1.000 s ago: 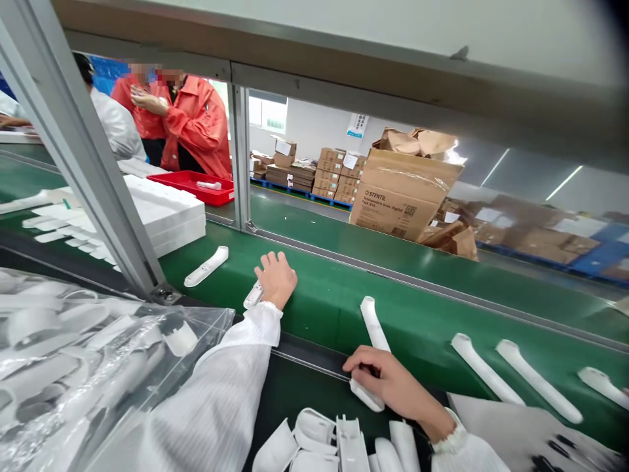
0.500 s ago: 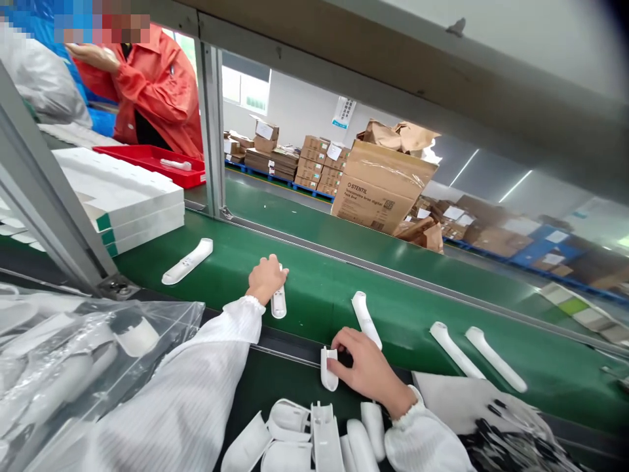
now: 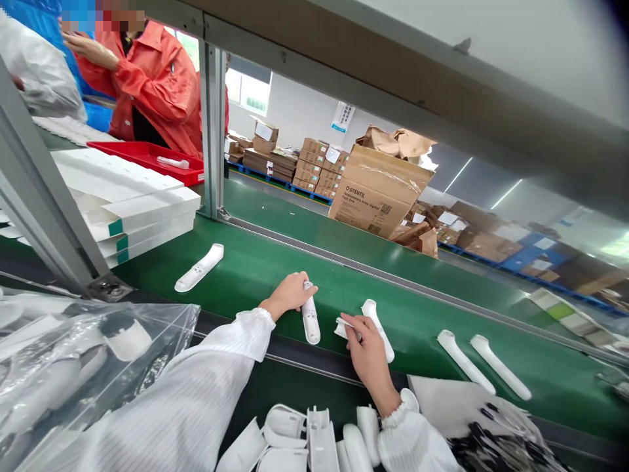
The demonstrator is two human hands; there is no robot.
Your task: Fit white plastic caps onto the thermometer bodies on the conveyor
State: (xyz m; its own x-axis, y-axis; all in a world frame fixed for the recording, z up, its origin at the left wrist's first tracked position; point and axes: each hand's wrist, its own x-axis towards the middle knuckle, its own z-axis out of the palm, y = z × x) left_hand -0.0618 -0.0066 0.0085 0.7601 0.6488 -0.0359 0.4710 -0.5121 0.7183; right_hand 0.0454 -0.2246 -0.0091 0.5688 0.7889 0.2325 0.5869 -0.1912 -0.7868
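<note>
My left hand [image 3: 291, 292] is closed on the upper end of a long white plastic housing [image 3: 310, 321], which lies open side up over the green conveyor belt [image 3: 255, 262]. In my right hand [image 3: 366, 351] a short white plastic cover [image 3: 341, 327] is pinched between thumb and fingers, a little right of that housing. Just behind the right hand rests another long white housing [image 3: 379, 328]. One more housing [image 3: 199, 269] lies far left on the belt, and two others [image 3: 466, 360] lie to the right. Several white covers [image 3: 287, 429] are piled at the near edge.
A clear plastic bag of white parts [image 3: 98, 367] sits at left, below stacked white boxes [image 3: 162, 213] and a red tray [image 3: 142, 157]. A metal post [image 3: 213, 131] rises beside them. Dark cables [image 3: 491, 432] lie at right. A person in a red jacket [image 3: 157, 78] stands across the belt.
My left hand has moved right and nearer with the long housing. My right hand has lifted the short cover up and over the belt, turning it sideways. The housings on the belt have shifted slightly right.
</note>
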